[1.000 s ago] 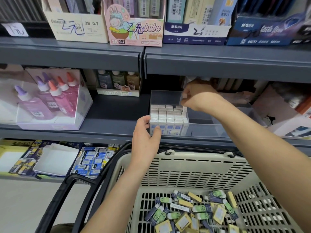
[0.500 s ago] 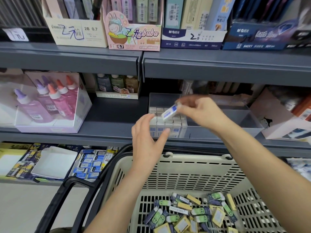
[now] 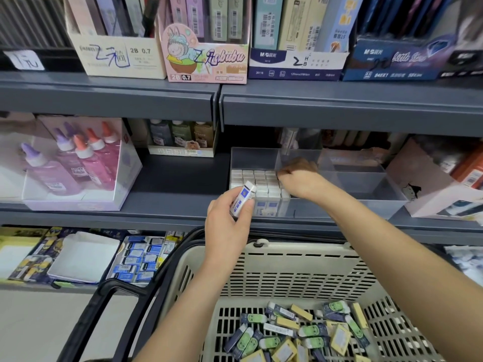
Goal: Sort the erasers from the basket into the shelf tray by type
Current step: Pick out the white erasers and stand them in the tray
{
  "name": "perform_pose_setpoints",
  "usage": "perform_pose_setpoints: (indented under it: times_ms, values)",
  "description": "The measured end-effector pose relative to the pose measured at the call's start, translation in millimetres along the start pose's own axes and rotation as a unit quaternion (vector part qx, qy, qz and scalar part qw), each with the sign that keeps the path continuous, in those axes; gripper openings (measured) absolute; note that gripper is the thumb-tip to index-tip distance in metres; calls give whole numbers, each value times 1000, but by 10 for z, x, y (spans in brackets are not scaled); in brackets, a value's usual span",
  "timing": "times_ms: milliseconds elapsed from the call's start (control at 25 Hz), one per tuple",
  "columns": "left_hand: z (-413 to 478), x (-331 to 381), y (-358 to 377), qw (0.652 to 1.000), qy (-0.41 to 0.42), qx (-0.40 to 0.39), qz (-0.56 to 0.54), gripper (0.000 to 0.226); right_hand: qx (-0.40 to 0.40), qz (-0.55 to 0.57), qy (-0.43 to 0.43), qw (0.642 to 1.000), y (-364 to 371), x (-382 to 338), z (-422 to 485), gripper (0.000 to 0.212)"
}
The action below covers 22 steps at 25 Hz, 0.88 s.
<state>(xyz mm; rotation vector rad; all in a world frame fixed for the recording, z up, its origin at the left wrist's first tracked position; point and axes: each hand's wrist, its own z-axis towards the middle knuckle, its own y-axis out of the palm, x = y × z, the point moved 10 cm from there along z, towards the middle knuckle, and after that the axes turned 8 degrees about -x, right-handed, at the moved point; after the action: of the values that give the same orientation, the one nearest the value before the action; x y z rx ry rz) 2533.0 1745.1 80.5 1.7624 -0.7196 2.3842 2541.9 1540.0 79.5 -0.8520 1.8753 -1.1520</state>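
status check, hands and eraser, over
Left hand grips blue-white eraser in front of tray. Right hand on packed eraser rows, grip unclear. Nothing blocking.

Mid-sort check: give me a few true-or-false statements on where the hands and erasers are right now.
1. The left hand holds a blue-and-white eraser. True.
2. Loose erasers lie in the basket. True.
3. The right hand is down in the basket. False: it is at the shelf tray, over the packed white erasers.
4. The white erasers fill the tray's right compartment. False: they fill its left compartment.
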Motion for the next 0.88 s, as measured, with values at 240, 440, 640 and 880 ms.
perform_pose_setpoints:
  times_ms: [240,440,640,880]
  values:
    - [2,0,19,1000,7,-3,6,23,-30,-42,52,997,121,-28,-24,53]
    - [-4,-19,81,1000,4,-26,3,26,-35,-27,7,999,90,-50,-186,40]
    - [-23,-5,92,999,11,-30,-16,26,148,143,-121,971,-289,-126,-577,21]
    - [-34,84,114,999,32,-33,4,33,1,252,-253,934,-58,-449,-818,17]
